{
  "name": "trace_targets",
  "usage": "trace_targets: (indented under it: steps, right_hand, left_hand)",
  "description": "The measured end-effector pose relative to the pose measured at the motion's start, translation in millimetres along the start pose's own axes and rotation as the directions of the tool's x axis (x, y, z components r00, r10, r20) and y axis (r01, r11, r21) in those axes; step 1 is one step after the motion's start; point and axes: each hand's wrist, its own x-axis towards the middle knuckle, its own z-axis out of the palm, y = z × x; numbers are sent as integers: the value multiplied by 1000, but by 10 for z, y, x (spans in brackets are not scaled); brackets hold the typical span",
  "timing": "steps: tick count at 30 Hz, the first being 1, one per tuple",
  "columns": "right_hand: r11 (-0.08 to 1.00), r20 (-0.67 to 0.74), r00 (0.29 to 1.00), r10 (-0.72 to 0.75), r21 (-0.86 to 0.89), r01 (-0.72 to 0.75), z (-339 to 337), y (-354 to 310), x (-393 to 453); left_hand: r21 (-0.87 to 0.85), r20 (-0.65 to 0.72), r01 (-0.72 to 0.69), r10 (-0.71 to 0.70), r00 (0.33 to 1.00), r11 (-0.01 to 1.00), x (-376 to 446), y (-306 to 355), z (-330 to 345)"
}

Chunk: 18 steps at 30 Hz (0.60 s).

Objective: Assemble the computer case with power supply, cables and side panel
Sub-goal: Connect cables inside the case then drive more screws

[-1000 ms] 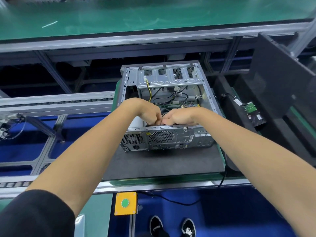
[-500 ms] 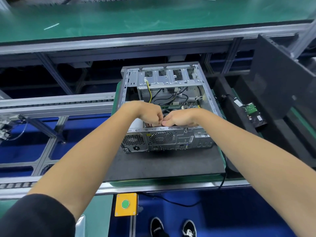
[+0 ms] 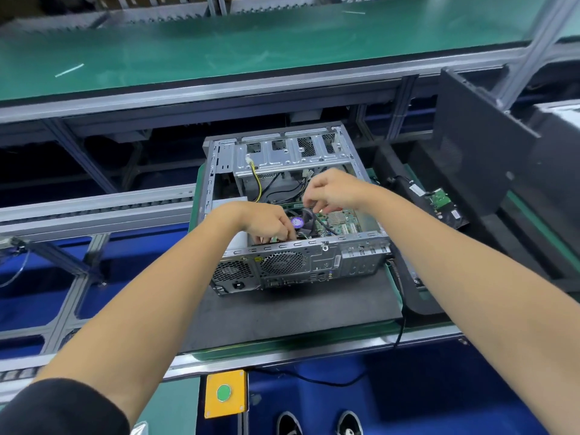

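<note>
On a dark mat (image 3: 282, 315) by the green conveyor lies the open computer case (image 3: 295, 215). Both hands reach inside — left hand (image 3: 266, 222) with fingers curled down near the fan (image 3: 303, 222), right hand (image 3: 332, 189) pinching narrowly; what either holds, I cannot tell.

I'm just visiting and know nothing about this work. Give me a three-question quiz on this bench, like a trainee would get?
1. True or false: the side panel is already fitted on the computer case.
2. Which of the hands reaches further into the case: A) left hand B) right hand?
3. Fill in: the button on the yellow box is ____.

Key: 1 false, the case is open on top; 2 B; 3 green.
</note>
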Motion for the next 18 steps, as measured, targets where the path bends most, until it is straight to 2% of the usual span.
trace_targets:
  steps: [3, 11, 15, 18]
  right_hand:
    - [999, -95, 996, 2, 47, 3, -137, 52, 24]
    - [991, -242, 970, 14, 134, 19, -236, 208, -108]
    - [974, -391, 918, 64, 224, 27, -410, 308, -237]
    - [957, -505, 850, 146, 291, 9, -561, 468, -342]
  left_hand:
    - [-12, 9, 12, -12, 1000, 1000, 46, 59, -59]
    - [-3, -5, -58, 58, 998, 998, 153, 104, 11]
    - [26, 50, -99, 97, 994, 995, 199, 106, 47]
    - [27, 130, -85, 81, 988, 996, 251, 145, -3]
